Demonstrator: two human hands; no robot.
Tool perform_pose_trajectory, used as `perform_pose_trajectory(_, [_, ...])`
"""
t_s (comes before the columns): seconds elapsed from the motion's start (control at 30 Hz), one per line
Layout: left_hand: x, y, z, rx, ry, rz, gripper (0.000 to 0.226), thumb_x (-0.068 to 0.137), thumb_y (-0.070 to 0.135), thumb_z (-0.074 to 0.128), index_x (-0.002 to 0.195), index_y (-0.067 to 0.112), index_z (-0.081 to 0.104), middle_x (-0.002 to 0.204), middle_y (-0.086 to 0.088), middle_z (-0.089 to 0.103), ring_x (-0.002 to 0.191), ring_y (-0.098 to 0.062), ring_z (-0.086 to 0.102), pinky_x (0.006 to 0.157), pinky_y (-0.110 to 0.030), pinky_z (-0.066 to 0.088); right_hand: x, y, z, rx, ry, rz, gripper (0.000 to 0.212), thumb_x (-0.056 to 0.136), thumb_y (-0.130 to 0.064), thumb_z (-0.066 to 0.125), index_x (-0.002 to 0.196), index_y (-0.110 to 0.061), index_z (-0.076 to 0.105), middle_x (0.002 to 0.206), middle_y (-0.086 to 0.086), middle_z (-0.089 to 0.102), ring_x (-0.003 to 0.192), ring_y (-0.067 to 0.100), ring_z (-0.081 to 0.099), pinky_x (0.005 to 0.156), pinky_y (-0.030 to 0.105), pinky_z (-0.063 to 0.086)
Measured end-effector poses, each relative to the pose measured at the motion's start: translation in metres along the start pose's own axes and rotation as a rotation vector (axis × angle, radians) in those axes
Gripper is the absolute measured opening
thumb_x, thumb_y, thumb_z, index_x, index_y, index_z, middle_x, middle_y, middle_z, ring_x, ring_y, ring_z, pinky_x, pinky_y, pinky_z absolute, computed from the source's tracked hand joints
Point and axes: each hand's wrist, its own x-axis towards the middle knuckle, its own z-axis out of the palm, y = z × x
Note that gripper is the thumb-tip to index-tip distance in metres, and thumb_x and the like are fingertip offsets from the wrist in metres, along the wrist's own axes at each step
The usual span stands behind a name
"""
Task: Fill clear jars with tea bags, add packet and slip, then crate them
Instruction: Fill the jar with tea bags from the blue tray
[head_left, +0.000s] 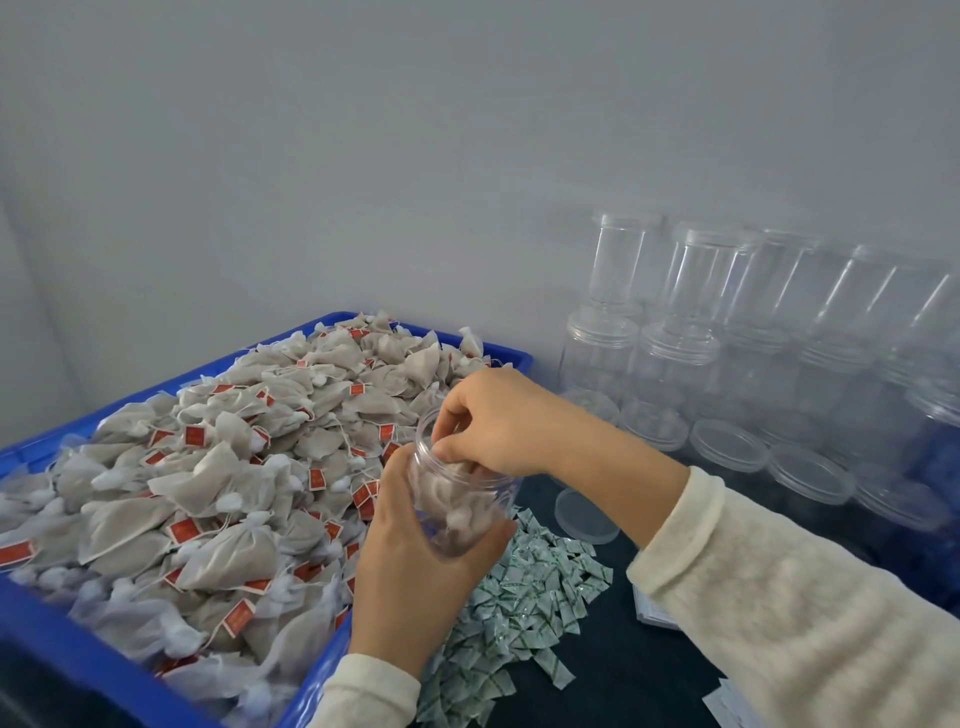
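My left hand (410, 561) grips a clear jar (460, 512) from below, tilted toward me, over the edge of the blue crate (67, 670). Several tea bags lie inside the jar. My right hand (498, 421) is at the jar's mouth with its fingertips inside, pinching a tea bag. The crate is heaped with grey tea bags (218, 467) with red tags. A pile of small green-and-white packets (524, 603) lies on the dark table under the jar. White paper slips (654, 610) lie partly hidden under my right sleeve.
Rows of empty clear jars (727, 343), some stacked, stand at the back right by the wall. A loose clear lid (584, 514) lies near the packets. More slips (727, 701) sit at the bottom right edge.
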Motion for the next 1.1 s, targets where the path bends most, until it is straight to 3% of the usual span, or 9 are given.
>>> perform_pose_trajectory(0.13, [0.000, -0.004, 0.000, 0.016, -0.019, -0.011, 0.094, 0.056, 0.061, 0.079, 0.131, 0.049, 0.023, 0.105, 0.029, 0.053, 0.094, 0.024, 0.049, 0.059, -0.006, 0.043, 0.003, -0.004, -0.004, -0.085, -0.131, -0.017, 0.016, 0.092, -0.014, 0.061, 0.103, -0.016, 0.073, 0.084, -0.007, 0.067, 0.067, 0.004, 0.059, 0.054, 0.010, 0.045])
perform_pose_trajectory(0.23, [-0.001, -0.003, 0.000, 0.027, -0.017, 0.020, 0.091, 0.054, 0.065, 0.077, 0.127, 0.052, 0.025, 0.106, 0.030, 0.053, 0.096, 0.025, 0.047, 0.060, -0.004, 0.044, 0.006, -0.006, -0.002, -0.248, -0.255, -0.056, 0.021, 0.093, -0.007, 0.053, 0.092, -0.022, 0.068, 0.073, -0.013, 0.057, 0.063, 0.005, 0.050, 0.051, 0.012, 0.038])
perform_pose_trajectory(0.33, [0.000, -0.001, -0.001, 0.024, -0.009, 0.019, 0.086, 0.054, 0.065, 0.076, 0.122, 0.058, 0.025, 0.106, 0.028, 0.055, 0.094, 0.024, 0.049, 0.064, 0.003, 0.040, 0.010, -0.007, 0.003, -0.373, -0.314, -0.087, 0.013, 0.095, -0.010, 0.054, 0.090, -0.018, 0.063, 0.072, -0.005, 0.056, 0.060, 0.009, 0.046, 0.049, 0.016, 0.037])
perform_pose_trajectory(0.43, [0.000, -0.002, -0.001, 0.024, -0.019, -0.010, 0.096, 0.052, 0.071, 0.074, 0.130, 0.053, 0.021, 0.117, 0.020, 0.057, 0.096, 0.009, 0.056, 0.065, -0.007, 0.042, 0.016, -0.008, 0.007, -0.476, -0.344, -0.128, 0.008, 0.098, -0.018, 0.052, 0.094, -0.014, 0.058, 0.076, 0.001, 0.054, 0.060, 0.012, 0.043, 0.050, 0.019, 0.035])
perform_pose_trajectory(0.53, [-0.001, -0.004, -0.001, 0.026, -0.019, -0.006, 0.100, 0.051, 0.073, 0.071, 0.133, 0.052, 0.018, 0.123, 0.017, 0.056, 0.099, -0.001, 0.057, 0.071, -0.020, 0.043, 0.019, -0.008, 0.008, -0.515, -0.359, -0.134, 0.017, 0.099, -0.018, 0.050, 0.104, -0.007, 0.061, 0.080, 0.003, 0.052, 0.060, 0.012, 0.040, 0.050, 0.018, 0.033])
perform_pose_trajectory(0.7, [0.000, -0.004, -0.001, 0.027, -0.039, 0.028, 0.091, 0.053, 0.068, 0.075, 0.125, 0.062, 0.021, 0.117, 0.022, 0.056, 0.100, 0.011, 0.053, 0.070, -0.011, 0.042, 0.015, -0.001, 0.007, -0.394, -0.341, -0.126, 0.007, 0.097, -0.019, 0.056, 0.093, -0.014, 0.060, 0.073, -0.002, 0.054, 0.058, 0.010, 0.044, 0.043, 0.011, 0.035])
perform_pose_trajectory(0.87, [-0.001, -0.005, 0.000, 0.059, -0.062, 0.039, 0.097, 0.054, 0.067, 0.075, 0.133, 0.052, 0.020, 0.126, 0.019, 0.052, 0.106, 0.004, 0.052, 0.071, -0.009, 0.040, 0.007, 0.002, -0.003, -0.244, -0.391, -0.081, 0.013, 0.092, -0.010, 0.058, 0.098, -0.020, 0.062, 0.081, -0.009, 0.060, 0.068, 0.008, 0.054, 0.058, 0.018, 0.045])
perform_pose_trajectory(1.0, [-0.001, -0.002, -0.001, 0.039, -0.041, 0.026, 0.092, 0.052, 0.071, 0.074, 0.126, 0.058, 0.020, 0.112, 0.027, 0.052, 0.104, 0.023, 0.045, 0.065, -0.003, 0.043, 0.005, -0.001, -0.016, -0.239, -0.413, -0.101, 0.032, 0.093, -0.005, 0.052, 0.121, -0.017, 0.064, 0.099, -0.007, 0.067, 0.088, 0.013, 0.066, 0.082, 0.027, 0.055])
perform_pose_trajectory(1.1, [-0.001, 0.000, -0.002, 0.023, -0.025, -0.006, 0.096, 0.049, 0.075, 0.071, 0.127, 0.056, 0.018, 0.105, 0.033, 0.048, 0.100, 0.030, 0.040, 0.067, 0.002, 0.040, 0.009, -0.004, -0.036, -0.055, -0.363, -0.079, 0.026, 0.092, -0.004, 0.057, 0.113, -0.015, 0.066, 0.100, 0.002, 0.071, 0.075, 0.005, 0.069, 0.071, 0.019, 0.057])
